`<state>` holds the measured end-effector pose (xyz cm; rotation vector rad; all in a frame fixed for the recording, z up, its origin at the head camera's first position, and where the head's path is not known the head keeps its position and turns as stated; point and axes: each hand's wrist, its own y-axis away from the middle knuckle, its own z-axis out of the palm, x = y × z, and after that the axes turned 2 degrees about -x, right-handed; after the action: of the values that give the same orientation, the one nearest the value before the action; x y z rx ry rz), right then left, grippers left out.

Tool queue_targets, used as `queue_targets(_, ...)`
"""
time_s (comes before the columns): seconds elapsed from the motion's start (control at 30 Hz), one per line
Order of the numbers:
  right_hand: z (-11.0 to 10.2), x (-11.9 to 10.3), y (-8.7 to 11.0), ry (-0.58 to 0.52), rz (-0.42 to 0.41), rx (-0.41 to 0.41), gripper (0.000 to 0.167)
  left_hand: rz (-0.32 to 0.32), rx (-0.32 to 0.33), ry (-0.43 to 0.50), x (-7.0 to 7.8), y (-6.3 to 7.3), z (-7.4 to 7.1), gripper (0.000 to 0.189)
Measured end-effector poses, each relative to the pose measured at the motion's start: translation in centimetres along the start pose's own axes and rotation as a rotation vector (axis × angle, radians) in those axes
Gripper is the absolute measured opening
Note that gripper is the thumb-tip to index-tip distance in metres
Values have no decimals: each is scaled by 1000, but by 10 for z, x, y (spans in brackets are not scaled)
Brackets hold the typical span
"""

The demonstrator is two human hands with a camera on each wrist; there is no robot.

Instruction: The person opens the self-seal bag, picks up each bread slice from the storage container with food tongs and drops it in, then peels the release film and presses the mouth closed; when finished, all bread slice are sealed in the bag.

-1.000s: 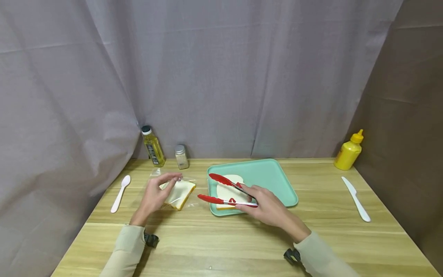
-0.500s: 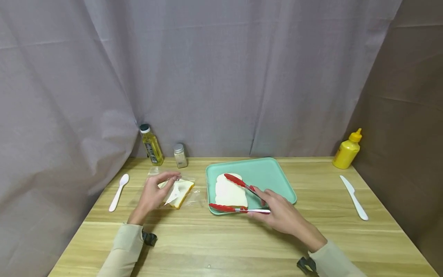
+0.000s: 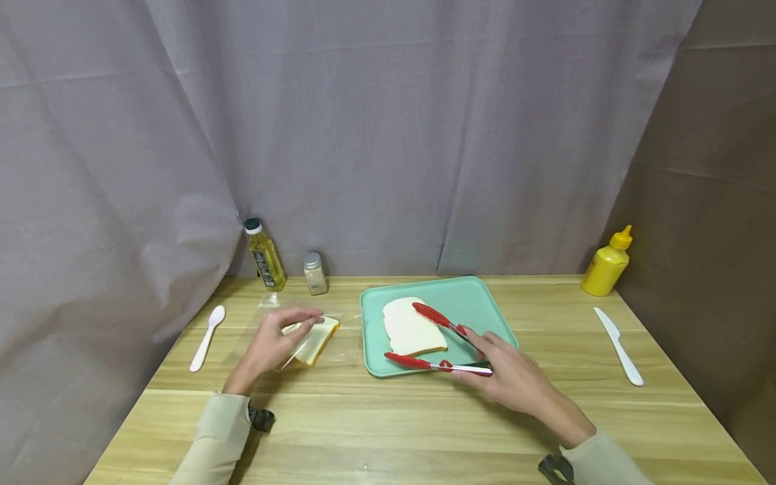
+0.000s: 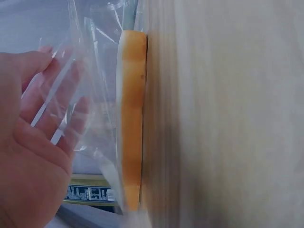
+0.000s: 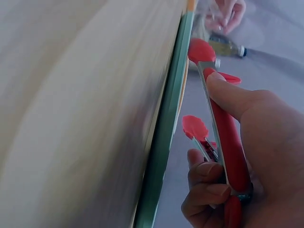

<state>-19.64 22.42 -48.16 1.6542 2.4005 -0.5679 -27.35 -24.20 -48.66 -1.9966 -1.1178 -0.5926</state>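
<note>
My left hand [image 3: 275, 343] pinches the edge of a clear plastic bag [image 4: 97, 90] between thumb and forefinger, lifting the film. Inside the bag a bread slice [image 3: 316, 342] lies flat on the table, its orange crust edge facing the left wrist camera. My right hand [image 3: 509, 374] grips red-tipped metal tongs [image 3: 451, 366] with thumb and fingers round the handles. The tongs are spread over the turquoise tray [image 3: 469, 303]. A second bread slice [image 3: 412, 327] rests on the tray's left half, turned a little, with one tong head at its right side and the other by its front edge.
At the back left stand an oil bottle [image 3: 265, 256] and a small shaker jar [image 3: 315, 275]. A white spoon [image 3: 207, 338] lies at the left, a white knife [image 3: 620, 347] at the right. A yellow squeeze bottle [image 3: 606, 266] stands in the back right corner by the curtain.
The tongs in my right hand have moved right and the bread on the tray has shifted right and turned slightly. My left hand stays at the bag, its film pulled a little differently.
</note>
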Motion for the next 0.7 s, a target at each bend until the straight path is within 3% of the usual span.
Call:
queue_targets(0.37,-18,35,12,-13,97,16,96,-61,-127,26,-1,2,3,21)
queue_targets(0.7,-12,26,2,-38,129,-11,99,-28,-84,33,0,2,2,21)
